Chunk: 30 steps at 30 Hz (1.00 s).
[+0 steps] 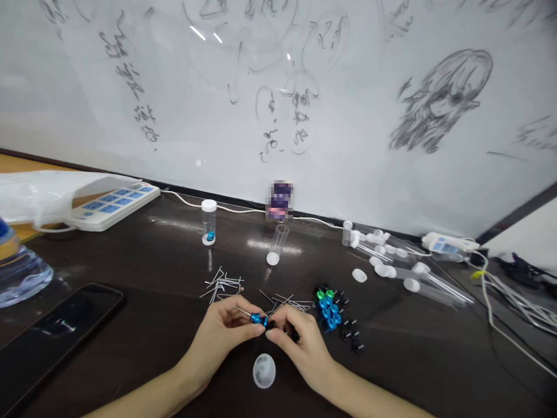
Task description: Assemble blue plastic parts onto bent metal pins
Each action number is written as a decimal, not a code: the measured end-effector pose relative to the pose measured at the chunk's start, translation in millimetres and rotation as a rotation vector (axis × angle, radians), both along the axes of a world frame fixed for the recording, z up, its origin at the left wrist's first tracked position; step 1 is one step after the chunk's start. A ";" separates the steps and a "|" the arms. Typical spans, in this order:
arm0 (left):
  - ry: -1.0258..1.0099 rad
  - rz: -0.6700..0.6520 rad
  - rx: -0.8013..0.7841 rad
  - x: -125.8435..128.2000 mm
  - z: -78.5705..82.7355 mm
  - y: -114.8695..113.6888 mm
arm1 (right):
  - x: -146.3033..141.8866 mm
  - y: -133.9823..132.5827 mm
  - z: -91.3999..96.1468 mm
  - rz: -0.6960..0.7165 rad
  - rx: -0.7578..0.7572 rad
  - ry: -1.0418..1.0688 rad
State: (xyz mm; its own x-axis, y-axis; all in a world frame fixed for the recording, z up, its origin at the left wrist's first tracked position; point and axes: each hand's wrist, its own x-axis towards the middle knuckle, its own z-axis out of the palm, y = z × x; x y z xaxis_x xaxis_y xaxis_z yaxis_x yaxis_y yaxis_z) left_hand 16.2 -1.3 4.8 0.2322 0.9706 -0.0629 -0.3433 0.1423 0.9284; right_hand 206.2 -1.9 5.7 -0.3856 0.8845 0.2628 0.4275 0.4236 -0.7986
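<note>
My left hand (221, 334) is closed, pinching a small shiny blue part (256, 319) with a thin metal rod sticking out to the left. My right hand (307, 345) is closed too, its fingertips on a small black piece (272, 325) that meets the blue part's right end; whether they are joined I cannot tell. Just below the hands lies a round translucent white cup (264, 371) with small bits inside. Bent metal rods (224, 284) lie beyond my left hand, and more thin rods (289, 303) behind my right. Blue and green parts (329, 312) and black pieces with short pins (350, 331) sit to the right.
A capped clear tube (209, 223) holding a blue part stands at the back. An open clear tube (278, 244) is nearby. Several tubes and white caps (391, 270) lie right. A phone (56, 342), bottle (21, 267) and power strip (117, 204) are left; a whiteboard (278, 87) stands behind.
</note>
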 end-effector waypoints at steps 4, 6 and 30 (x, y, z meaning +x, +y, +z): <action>-0.006 -0.015 0.009 0.4 -1.5 -0.1 | 1.6 -0.2 1.5 0.070 0.010 -0.006; -0.007 -0.015 0.017 0.6 -1.5 -0.1 | 1.8 0.2 1.5 0.077 0.035 0.003; -0.072 -0.042 -0.025 0.6 -2.9 2.1 | 0.2 -4.4 0.1 -0.005 0.089 0.002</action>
